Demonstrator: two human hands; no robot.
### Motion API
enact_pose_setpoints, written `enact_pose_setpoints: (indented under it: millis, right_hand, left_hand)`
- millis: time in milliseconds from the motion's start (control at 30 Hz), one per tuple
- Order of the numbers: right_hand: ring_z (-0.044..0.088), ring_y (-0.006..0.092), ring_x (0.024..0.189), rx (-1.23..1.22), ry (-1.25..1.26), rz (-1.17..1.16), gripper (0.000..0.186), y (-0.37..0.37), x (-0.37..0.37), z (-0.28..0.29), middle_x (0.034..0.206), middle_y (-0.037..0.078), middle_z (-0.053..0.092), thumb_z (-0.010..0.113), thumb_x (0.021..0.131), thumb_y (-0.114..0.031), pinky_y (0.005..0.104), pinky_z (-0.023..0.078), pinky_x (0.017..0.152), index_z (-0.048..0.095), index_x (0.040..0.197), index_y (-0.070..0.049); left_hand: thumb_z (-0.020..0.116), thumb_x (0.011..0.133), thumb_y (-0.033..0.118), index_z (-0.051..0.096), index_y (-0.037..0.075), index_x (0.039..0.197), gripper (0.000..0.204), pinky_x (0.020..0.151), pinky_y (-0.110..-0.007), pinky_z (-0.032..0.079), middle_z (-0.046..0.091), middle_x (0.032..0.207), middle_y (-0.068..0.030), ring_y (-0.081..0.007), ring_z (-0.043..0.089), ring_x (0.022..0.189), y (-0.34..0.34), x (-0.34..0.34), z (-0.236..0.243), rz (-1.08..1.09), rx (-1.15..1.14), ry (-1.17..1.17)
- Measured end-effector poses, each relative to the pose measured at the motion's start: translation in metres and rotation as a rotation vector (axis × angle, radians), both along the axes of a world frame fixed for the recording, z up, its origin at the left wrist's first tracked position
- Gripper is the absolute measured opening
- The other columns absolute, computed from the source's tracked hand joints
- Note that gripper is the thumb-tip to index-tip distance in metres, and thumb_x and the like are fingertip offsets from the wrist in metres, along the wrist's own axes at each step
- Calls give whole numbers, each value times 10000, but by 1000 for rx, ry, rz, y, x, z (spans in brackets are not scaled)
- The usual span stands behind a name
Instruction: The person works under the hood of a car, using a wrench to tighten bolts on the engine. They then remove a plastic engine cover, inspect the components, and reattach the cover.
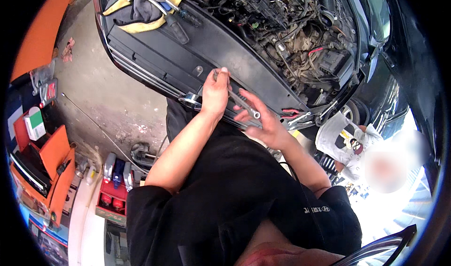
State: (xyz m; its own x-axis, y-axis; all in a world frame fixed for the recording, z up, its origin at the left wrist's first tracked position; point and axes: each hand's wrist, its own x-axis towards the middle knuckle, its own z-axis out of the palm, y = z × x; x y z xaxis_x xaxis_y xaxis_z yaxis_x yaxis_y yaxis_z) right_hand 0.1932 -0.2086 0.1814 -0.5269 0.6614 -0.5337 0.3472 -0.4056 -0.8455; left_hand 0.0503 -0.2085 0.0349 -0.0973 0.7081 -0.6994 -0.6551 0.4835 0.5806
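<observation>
My left hand (215, 97) is closed around a metal socket extension bar (245, 104), its thumb along the top end. The bar slants down to the right and ends in a round hollow tip. My right hand (267, 124) is open beside that tip, fingers apart and curved behind the bar; whether they touch it I cannot tell. Both hands are in front of the black front panel (188, 61) of a car. Past the panel lies the uncovered engine bay (282, 40), full of wiring and hoses.
A ratchet (171, 22) and other hand tools rest on a grey and yellow cloth (141, 25) at the panel's far left. Red-handled pliers (292, 111) lie near its right end. An orange tool cabinet (51, 177) stands left. Another person (350, 141) is at the right.
</observation>
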Motion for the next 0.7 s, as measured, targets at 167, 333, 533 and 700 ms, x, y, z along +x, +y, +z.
enact_pose_setpoints:
  millis: [167,333,533,700]
  right_hand:
    - [710,211,941,183,-136,-275,439,-10,16,-30,1061,131,720,662,1027,-145,360,575,909,571,1432,-3]
    - [703,213,790,43,72,-619,404,19,30,-25,943,159,730,547,1087,-217,361,598,737,564,1392,48]
    - [704,246,898,0,196,-767,505,57,34,-28,978,165,729,523,1092,-286,417,559,849,494,1450,68]
    - [679,263,1030,-32,237,-820,505,120,46,-65,1112,200,698,549,1080,-290,408,547,927,488,1443,56]
  left_hand:
    - [470,1111,385,598,77,975,360,607,-272,389,527,765,14,-104,479,652,13,-3,23,-86,45,-158]
    - [428,1129,321,587,68,1073,304,624,-270,380,552,819,-10,-110,487,681,20,-7,17,-175,256,-414]
    - [478,1115,289,617,70,1053,267,601,-262,373,548,802,11,-84,475,664,48,-6,7,-192,176,-350]
    - [548,1078,236,660,32,964,259,678,-376,494,635,802,-116,-288,638,733,52,-22,-11,-301,596,984]
